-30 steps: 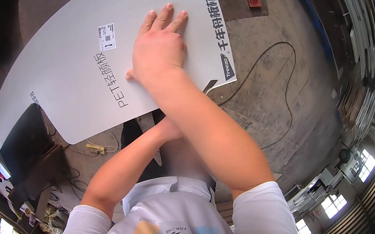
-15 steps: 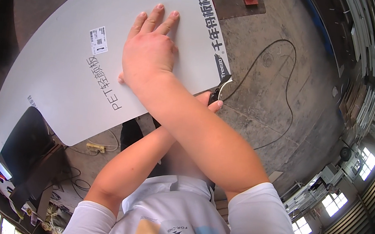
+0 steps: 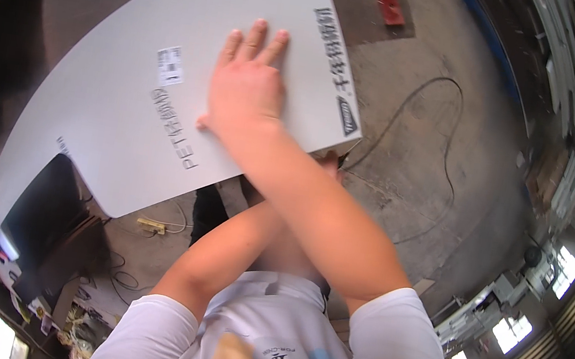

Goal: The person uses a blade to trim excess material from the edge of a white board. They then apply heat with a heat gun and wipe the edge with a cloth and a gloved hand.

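Observation:
A large white board [image 3: 108,108] with a curved far edge, dark printing and a small label fills the upper left. My forearms cross, the right one above the left. My right hand [image 3: 247,92] lies flat on the board, fingers spread, holding nothing. My left hand [image 3: 334,167] is at the board's near right corner, partly hidden behind my right forearm and the board's edge. Its fingers are closed on a small black tool [image 3: 342,159], of which only a little shows; its kind I cannot make out.
A dark cable [image 3: 454,145] loops over the concrete floor on the right. A red bar [image 3: 387,0] lies beyond the board. Below the board's left end is a black panel [image 3: 43,199]; a yellow power strip [image 3: 151,225] lies on the floor. Long stacked strips [image 3: 562,61] line the far right.
The black tool and my left hand have dropped from over the board's corner to below its edge, baring the corner. The view has shifted slightly; my right hand stays flat on the board.

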`<control>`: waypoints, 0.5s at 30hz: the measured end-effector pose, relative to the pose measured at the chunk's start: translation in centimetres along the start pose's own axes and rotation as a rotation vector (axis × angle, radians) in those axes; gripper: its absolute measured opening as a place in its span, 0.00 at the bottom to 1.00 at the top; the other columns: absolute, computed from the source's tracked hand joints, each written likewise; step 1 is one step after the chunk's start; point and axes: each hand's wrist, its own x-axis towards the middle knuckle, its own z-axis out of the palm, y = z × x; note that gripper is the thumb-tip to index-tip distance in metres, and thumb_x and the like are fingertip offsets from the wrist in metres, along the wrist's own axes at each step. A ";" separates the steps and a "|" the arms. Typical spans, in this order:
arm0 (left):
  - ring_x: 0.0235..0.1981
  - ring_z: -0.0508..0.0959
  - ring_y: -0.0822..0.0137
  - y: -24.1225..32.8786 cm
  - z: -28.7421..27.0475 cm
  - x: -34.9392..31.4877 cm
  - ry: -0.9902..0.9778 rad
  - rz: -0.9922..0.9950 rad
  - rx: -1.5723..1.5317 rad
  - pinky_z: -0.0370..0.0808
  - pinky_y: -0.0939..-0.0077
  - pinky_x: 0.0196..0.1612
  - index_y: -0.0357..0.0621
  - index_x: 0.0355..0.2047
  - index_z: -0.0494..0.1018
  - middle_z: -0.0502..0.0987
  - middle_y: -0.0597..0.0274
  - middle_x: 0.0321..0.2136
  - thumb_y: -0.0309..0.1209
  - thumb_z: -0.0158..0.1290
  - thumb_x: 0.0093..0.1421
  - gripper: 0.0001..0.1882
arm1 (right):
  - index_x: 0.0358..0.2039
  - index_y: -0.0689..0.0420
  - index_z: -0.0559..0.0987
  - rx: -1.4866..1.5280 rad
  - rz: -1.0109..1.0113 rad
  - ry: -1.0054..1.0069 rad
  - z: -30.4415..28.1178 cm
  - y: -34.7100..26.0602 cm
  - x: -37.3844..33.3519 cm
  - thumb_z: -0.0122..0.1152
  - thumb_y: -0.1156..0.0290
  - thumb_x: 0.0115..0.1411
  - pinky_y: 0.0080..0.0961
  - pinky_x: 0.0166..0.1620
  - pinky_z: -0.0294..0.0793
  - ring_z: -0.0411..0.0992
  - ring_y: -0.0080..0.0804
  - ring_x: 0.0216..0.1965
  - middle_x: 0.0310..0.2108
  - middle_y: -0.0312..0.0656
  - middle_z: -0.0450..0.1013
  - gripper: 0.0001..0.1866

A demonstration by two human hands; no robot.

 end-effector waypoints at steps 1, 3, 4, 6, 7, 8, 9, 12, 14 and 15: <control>0.58 0.74 0.47 -0.8 -2.7 -1.4 0.047 -0.068 -0.240 0.71 0.54 0.60 0.38 0.58 0.68 0.70 0.40 0.59 0.47 0.49 0.72 0.26 | 0.76 0.63 0.53 0.005 -0.014 0.006 0.0 -0.2 -0.1 0.77 0.31 0.42 0.49 0.62 0.76 0.50 0.74 0.74 0.75 0.66 0.48 0.72; 0.64 0.72 0.48 -0.9 -6.8 -2.5 0.118 -0.104 -0.488 0.70 0.54 0.65 0.38 0.63 0.68 0.68 0.40 0.66 0.47 0.47 0.72 0.29 | 0.75 0.63 0.54 -0.031 -0.027 0.025 0.4 0.4 0.0 0.77 0.30 0.40 0.49 0.68 0.69 0.51 0.70 0.74 0.75 0.65 0.51 0.73; 0.66 0.70 0.48 -0.9 -8.7 -3.2 0.006 -0.169 0.294 0.69 0.55 0.66 0.39 0.64 0.67 0.67 0.41 0.66 0.49 0.46 0.73 0.30 | 0.75 0.63 0.55 -0.092 -0.027 0.024 -0.3 0.6 -0.5 0.77 0.29 0.39 0.47 0.68 0.70 0.51 0.68 0.74 0.75 0.65 0.51 0.74; 0.59 0.74 0.44 -1.9 -12.4 -6.2 0.029 -0.164 1.080 0.72 0.52 0.61 0.39 0.60 0.70 0.73 0.39 0.59 0.51 0.43 0.73 0.29 | 0.75 0.63 0.55 -0.118 0.000 0.048 -0.6 0.7 -0.8 0.78 0.29 0.37 0.45 0.67 0.71 0.52 0.64 0.75 0.75 0.64 0.51 0.75; 0.51 0.79 0.39 -3.4 -13.8 -8.7 0.150 -0.073 1.089 0.76 0.49 0.55 0.38 0.56 0.73 0.79 0.36 0.50 0.52 0.41 0.74 0.29 | 0.75 0.62 0.55 -0.087 0.040 0.067 -0.2 0.8 -0.7 0.78 0.29 0.36 0.45 0.67 0.71 0.52 0.63 0.75 0.75 0.63 0.51 0.76; 0.51 0.79 0.40 -4.4 -15.9 -10.7 0.136 -0.075 1.122 0.75 0.49 0.54 0.38 0.51 0.75 0.80 0.37 0.49 0.52 0.41 0.74 0.28 | 0.75 0.62 0.55 -0.078 0.001 0.082 -0.2 0.5 -0.8 0.78 0.29 0.36 0.45 0.67 0.71 0.52 0.63 0.75 0.75 0.63 0.51 0.76; 0.51 0.79 0.40 -4.4 -17.3 -12.9 0.172 -0.076 1.113 0.75 0.49 0.54 0.38 0.51 0.75 0.80 0.37 0.49 0.52 0.41 0.74 0.28 | 0.75 0.62 0.55 -0.065 0.021 0.084 -0.3 0.2 -1.0 0.78 0.29 0.36 0.45 0.67 0.71 0.53 0.62 0.75 0.75 0.62 0.51 0.75; 0.50 0.79 0.41 -4.8 -20.3 -19.5 0.052 -0.133 0.940 0.75 0.49 0.53 0.40 0.50 0.75 0.81 0.40 0.46 0.51 0.42 0.74 0.26 | 0.75 0.58 0.56 -0.058 0.035 0.104 -0.6 -0.3 -1.5 0.79 0.30 0.36 0.45 0.66 0.72 0.54 0.61 0.75 0.75 0.59 0.52 0.74; 0.49 0.79 0.38 -6.7 -22.0 -23.3 0.086 -0.011 0.760 0.74 0.51 0.52 0.42 0.52 0.75 0.80 0.42 0.45 0.49 0.43 0.75 0.23 | 0.75 0.56 0.57 -0.068 0.038 0.123 -0.2 -0.2 -1.8 0.79 0.30 0.36 0.44 0.65 0.72 0.54 0.60 0.75 0.75 0.57 0.53 0.73; 0.42 0.81 0.47 -8.0 -22.8 -24.5 0.116 0.082 0.687 0.76 0.58 0.47 0.43 0.53 0.75 0.81 0.48 0.40 0.46 0.43 0.76 0.21 | 0.74 0.54 0.60 -0.075 0.018 0.189 0.5 0.2 -1.8 0.79 0.33 0.39 0.44 0.64 0.74 0.56 0.57 0.74 0.75 0.54 0.54 0.67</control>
